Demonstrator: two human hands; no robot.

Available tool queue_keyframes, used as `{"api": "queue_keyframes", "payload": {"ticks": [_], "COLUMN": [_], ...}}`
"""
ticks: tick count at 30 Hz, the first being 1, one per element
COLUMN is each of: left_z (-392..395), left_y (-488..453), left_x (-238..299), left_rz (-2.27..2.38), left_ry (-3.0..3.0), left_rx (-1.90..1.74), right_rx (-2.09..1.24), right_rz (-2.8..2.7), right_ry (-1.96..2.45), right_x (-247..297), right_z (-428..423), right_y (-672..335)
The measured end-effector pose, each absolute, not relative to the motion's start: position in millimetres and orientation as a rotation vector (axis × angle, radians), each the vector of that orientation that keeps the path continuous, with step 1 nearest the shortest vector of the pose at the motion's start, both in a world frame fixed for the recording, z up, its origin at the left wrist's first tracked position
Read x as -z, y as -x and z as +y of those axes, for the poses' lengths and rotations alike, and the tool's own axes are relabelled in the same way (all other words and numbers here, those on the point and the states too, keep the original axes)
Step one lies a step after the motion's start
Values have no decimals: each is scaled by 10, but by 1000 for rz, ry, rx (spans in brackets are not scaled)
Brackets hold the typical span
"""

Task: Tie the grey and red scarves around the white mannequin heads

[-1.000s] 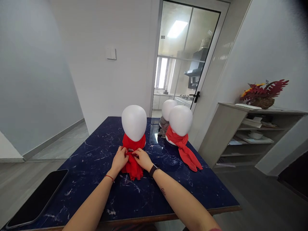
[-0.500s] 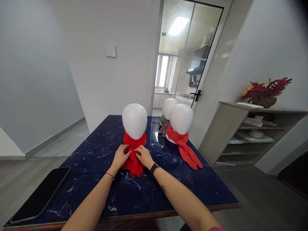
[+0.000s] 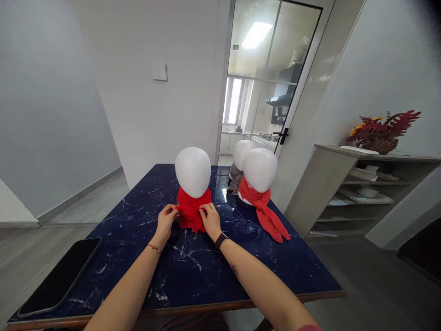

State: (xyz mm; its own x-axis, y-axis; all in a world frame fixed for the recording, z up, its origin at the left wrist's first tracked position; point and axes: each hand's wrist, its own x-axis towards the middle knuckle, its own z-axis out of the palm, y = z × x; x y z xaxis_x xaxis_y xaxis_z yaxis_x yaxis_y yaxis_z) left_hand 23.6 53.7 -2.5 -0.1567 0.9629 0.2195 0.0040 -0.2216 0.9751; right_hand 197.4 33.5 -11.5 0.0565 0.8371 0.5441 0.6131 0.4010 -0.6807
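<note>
— Where do we see the scarf?
— It is red and wrapped round the neck of the head, its ends bunched down in front onto the table. The head stands near the middle of the table, toward the far end.
— And our hands?
— Our left hand pinches the scarf at its left edge, fingers curled on the cloth. Our right hand does the same at the right edge. The two hands are apart, with the bunched cloth between them, both low over the tabletop.
— What do we wear on the wrists?
— A thin red cord on the left, a dark watch on the right.
— What do we find beside the head?
— To its right stands a second head with a second scarf, also red, one long end trailing over the table toward the right edge. Just behind that one we see a third head in a grey scarf, partly hidden.
— And further out?
— A phone lies at the near left corner, its screen dark. Off to the right we see a shelf with a basket of red leaves on top. Behind the table is a glass door.
</note>
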Motion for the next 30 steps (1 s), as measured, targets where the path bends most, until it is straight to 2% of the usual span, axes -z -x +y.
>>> {"api": "queue_keyframes", "payload": {"ticks": [11,16,22,30], "left_z": [547,489,486,627], "left_y": [-160,-238,-251,-167], "left_x": [-77,-115,-40,7], "left_rz": [915,894,1200,1082], "left_ry": [-929,-1038,-1425,-886], "left_rx": [-1539,-1438,-1418,-1553], "right_rx": [-191,-98,-23,-218], "right_rz": [-1620,-1722,-1890,-1440], "right_ry": [1318,1227,1147,1265], "right_x": [108,51,-16,117], "right_z": [322,283,223,467], "right_y": [-1974,-1996,-2011,-2215]}}
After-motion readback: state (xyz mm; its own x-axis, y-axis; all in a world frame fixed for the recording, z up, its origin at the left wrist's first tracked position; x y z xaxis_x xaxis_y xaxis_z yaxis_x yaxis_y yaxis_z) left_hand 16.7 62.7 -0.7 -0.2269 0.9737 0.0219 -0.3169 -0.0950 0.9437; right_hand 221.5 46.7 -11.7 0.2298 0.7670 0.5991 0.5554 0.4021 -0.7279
